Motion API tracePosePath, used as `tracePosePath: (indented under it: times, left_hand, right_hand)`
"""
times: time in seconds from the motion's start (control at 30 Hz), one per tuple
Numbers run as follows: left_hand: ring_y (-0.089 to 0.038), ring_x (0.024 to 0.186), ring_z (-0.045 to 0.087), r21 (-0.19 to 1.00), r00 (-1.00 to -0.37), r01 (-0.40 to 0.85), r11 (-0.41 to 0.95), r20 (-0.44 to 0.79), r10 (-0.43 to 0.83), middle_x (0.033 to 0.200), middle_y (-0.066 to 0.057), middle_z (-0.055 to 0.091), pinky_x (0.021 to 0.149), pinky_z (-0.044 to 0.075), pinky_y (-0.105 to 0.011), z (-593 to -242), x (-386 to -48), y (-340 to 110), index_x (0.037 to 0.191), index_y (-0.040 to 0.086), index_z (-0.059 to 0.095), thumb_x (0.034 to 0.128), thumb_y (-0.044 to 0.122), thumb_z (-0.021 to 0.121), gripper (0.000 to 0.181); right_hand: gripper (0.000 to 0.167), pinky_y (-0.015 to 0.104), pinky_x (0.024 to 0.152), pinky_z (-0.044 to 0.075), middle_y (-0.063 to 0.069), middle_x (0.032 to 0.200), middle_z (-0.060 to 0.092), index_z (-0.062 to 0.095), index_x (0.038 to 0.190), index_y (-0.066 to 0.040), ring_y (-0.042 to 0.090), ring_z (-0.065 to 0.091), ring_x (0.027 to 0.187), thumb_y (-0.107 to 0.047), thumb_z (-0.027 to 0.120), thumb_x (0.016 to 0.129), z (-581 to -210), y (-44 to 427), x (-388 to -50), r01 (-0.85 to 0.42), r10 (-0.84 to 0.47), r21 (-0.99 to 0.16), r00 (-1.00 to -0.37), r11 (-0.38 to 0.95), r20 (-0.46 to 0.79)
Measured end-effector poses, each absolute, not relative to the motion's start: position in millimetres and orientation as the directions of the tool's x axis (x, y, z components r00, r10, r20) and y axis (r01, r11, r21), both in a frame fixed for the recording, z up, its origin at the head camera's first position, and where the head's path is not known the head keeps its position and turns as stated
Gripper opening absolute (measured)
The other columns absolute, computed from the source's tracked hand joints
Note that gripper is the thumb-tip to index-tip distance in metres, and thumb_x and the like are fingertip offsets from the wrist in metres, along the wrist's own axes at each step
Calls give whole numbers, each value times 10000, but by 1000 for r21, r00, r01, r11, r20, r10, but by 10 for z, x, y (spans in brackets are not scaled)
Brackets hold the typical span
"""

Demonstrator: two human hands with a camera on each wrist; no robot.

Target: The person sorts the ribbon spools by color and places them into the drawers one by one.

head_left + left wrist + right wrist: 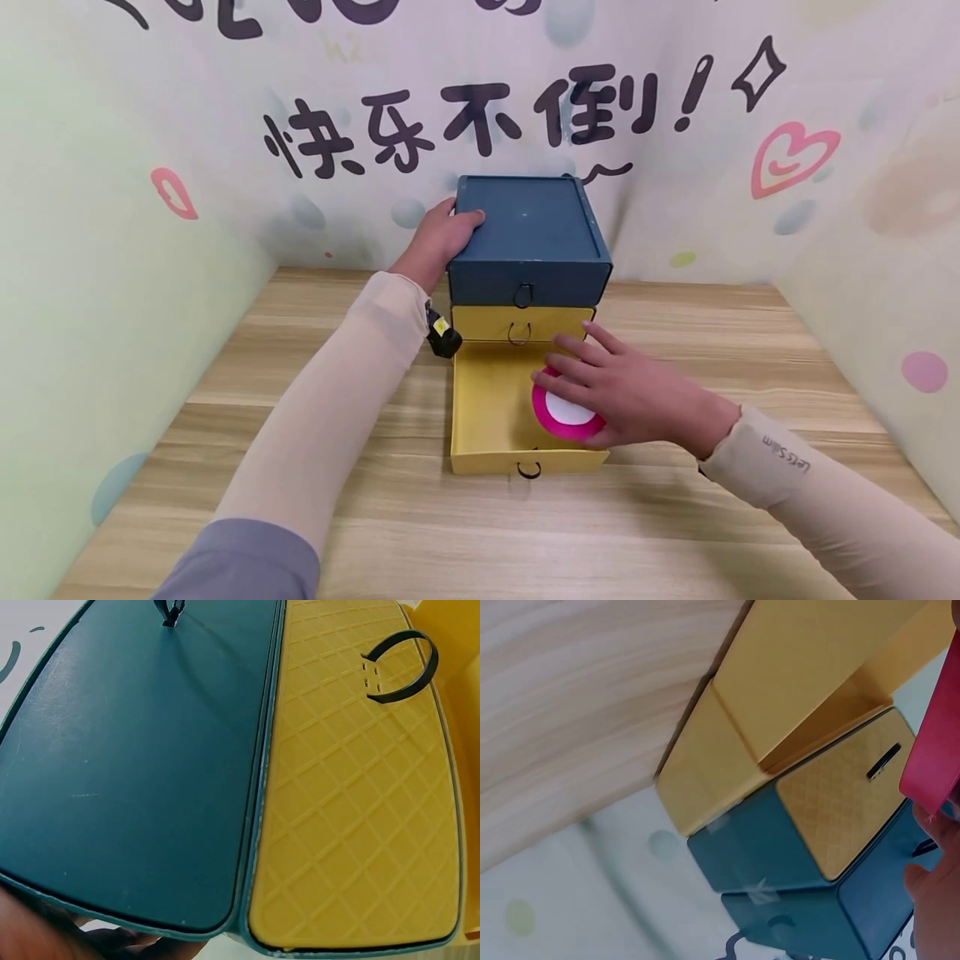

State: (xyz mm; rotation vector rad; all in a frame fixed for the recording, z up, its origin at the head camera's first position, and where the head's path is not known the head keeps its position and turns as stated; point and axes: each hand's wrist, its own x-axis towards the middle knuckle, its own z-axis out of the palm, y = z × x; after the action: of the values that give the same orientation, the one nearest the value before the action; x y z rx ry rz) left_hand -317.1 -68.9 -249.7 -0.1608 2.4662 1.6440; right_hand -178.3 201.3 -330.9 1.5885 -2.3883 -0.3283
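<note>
A small drawer unit [525,217] stands on the table, with a dark blue top drawer [480,283] and a yellow middle drawer [480,322], both closed. Its yellow bottom drawer [480,400] is pulled out. My left hand [442,237] holds the unit's upper left side, thumb on the top edge and fingers along the side. Over the right part of the pulled-out drawer, my right hand [626,392] grips a round pink object [547,417] with a white middle. Its pink side [937,742] shows as a broad band in the right wrist view, above the drawer.
Black loop handles hang on the drawer fronts, such as the bottom loop [529,471]. The wood-grain table [375,533] extends around the unit. Behind it is a white wall covering [690,208] with dark lettering, and a pale side wall [97,292] rises at the left.
</note>
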Motion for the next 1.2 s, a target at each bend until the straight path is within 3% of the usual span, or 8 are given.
tracePosePath:
  times: [0.43, 1.2]
  left_hand:
    - [-248, 1406, 376, 909, -979, -189, 371, -206, 7, 1591, -18, 325, 1124, 335, -408, -2495, -3185, -698, 1586, 250, 268, 1028, 385, 503, 620]
    - [-256, 1397, 388, 911, -984, -159, 381, -179, 17, 1585, -34, 332, 1111, 352, -411, -2499, -3173, -694, 1585, 240, 269, 1030, 382, 498, 618]
  right_hand:
    - [911, 584, 1135, 241, 88, 1419, 505, 495, 1468, -176, 337, 347, 1380, -549, 819, 702, -3353, 1856, -1718, -873, -932, 328, -340, 361, 124]
    - [845, 562, 1166, 163, 114, 1447, 486, 471, 1483, -163, 339, 325, 1406, -601, 711, 802, -3626, 1644, -2070, -849, -915, 347, -345, 399, 210]
